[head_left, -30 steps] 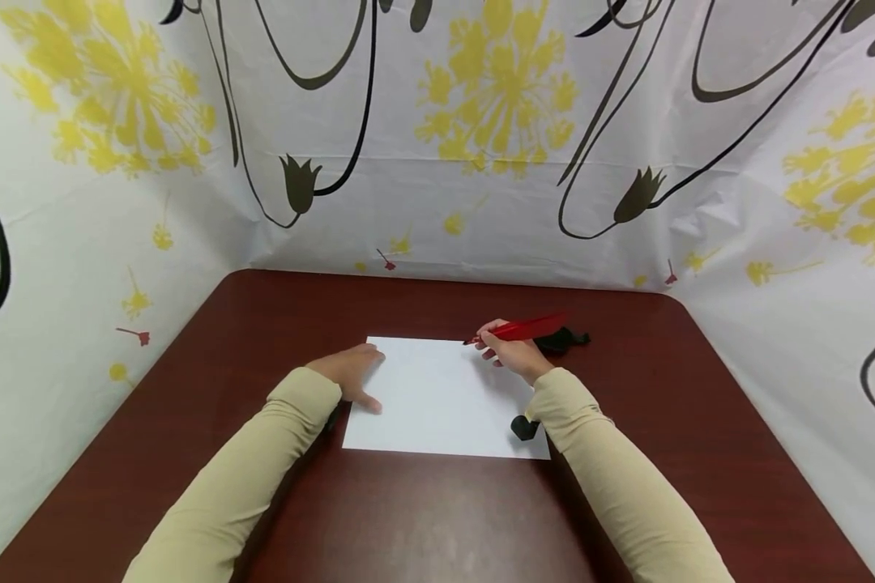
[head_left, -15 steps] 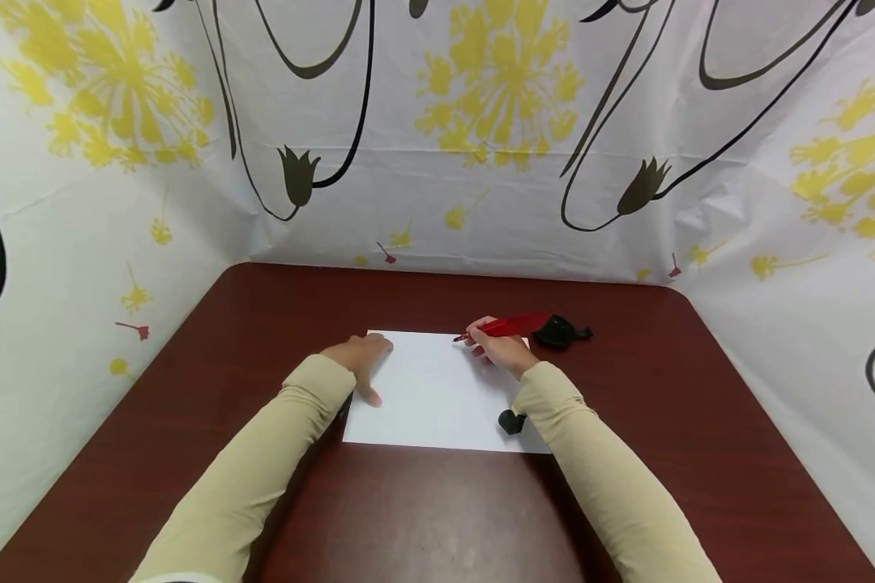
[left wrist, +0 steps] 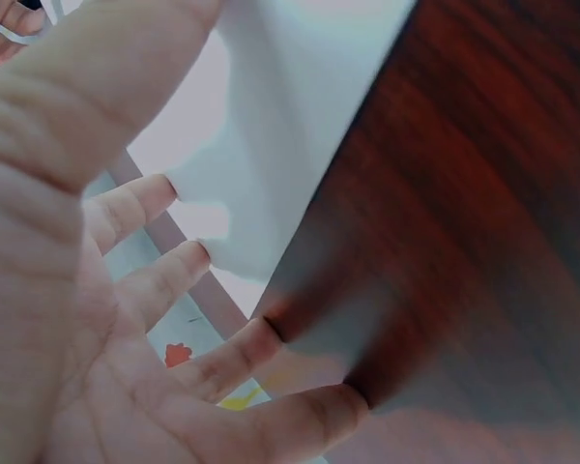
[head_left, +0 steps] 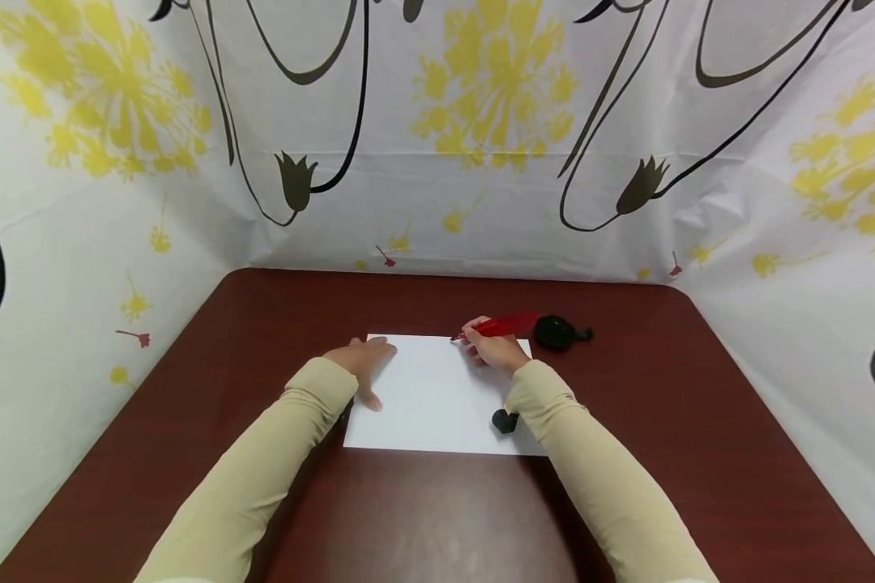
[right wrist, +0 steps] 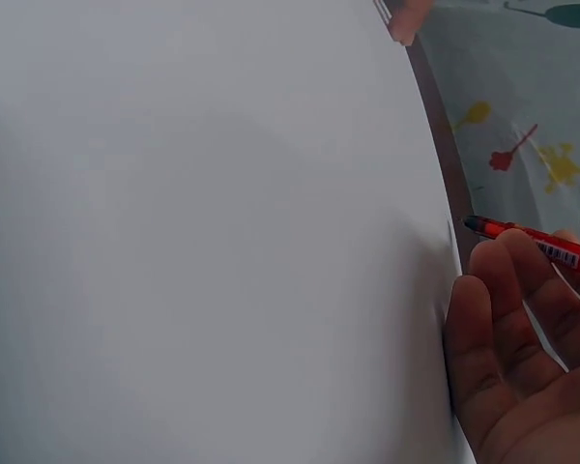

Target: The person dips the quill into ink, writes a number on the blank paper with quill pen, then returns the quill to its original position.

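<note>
A white sheet of paper (head_left: 430,397) lies on the dark red-brown table. My right hand (head_left: 497,348) pinches a red pen (head_left: 506,325) over the paper's far edge; a wide, feather-like red part trails from it to the right. In the right wrist view the dark tip of the pen (right wrist: 546,246) points left, and a barcode label shows on its barrel. Whether the tip touches the paper is unclear. My left hand (head_left: 360,364) rests with spread fingers on the sheet's left side. In the left wrist view, fingertips (left wrist: 195,253) touch both paper and tabletop.
A black object with a narrow end (head_left: 557,332) lies on the table beyond my right hand. A small dark wrist camera (head_left: 505,420) hangs below the right cuff. A patterned white cloth (head_left: 496,210) surrounds the back and sides of the table (head_left: 423,518).
My right hand has moved left along the paper's far edge with the pen, uncovering more of the black object. The left hand has shifted slightly right, onto the sheet.
</note>
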Motion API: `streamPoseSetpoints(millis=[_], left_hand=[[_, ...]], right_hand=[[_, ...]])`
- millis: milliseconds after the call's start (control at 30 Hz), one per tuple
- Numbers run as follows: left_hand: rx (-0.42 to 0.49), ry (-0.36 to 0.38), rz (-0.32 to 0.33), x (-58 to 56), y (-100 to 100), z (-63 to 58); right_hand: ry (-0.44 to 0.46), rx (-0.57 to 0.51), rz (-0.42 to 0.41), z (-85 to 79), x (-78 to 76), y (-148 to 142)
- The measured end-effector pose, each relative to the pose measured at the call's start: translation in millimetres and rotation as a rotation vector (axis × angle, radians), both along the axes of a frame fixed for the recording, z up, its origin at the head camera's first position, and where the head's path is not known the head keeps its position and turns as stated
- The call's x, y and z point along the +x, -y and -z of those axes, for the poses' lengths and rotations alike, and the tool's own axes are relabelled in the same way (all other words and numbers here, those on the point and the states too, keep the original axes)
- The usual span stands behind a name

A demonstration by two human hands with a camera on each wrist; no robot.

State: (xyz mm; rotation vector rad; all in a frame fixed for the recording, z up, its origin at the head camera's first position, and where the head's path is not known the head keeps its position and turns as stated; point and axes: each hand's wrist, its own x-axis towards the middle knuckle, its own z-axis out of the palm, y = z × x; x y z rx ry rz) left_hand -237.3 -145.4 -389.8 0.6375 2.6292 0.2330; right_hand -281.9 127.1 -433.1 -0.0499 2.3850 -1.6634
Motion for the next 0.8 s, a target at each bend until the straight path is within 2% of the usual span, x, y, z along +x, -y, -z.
streamPoseSetpoints(millis=[233,400,600,800], left_hand=[[-0.007,-0.018,-0.001,1.6,-4.7,-4.1],[-0.035,-0.035,-0.025,4.6,-9.5,-5.8],[-0.042,-0.005,-0.062,5.4,-10.3,-6.5],[-0.035,0.012,-0.053,5.8,-12.7,-7.4]], right_hand=[[0.009,0.023,0.035,-4.5,0.2,2.6],[-0.024,0.07,0.023,-5.2,0.5,5.2],[-0.023,0.075,0.013,-4.3,0.8,10.3],[-0.035,0.095,0.002,-4.7,2.9,8.2]])
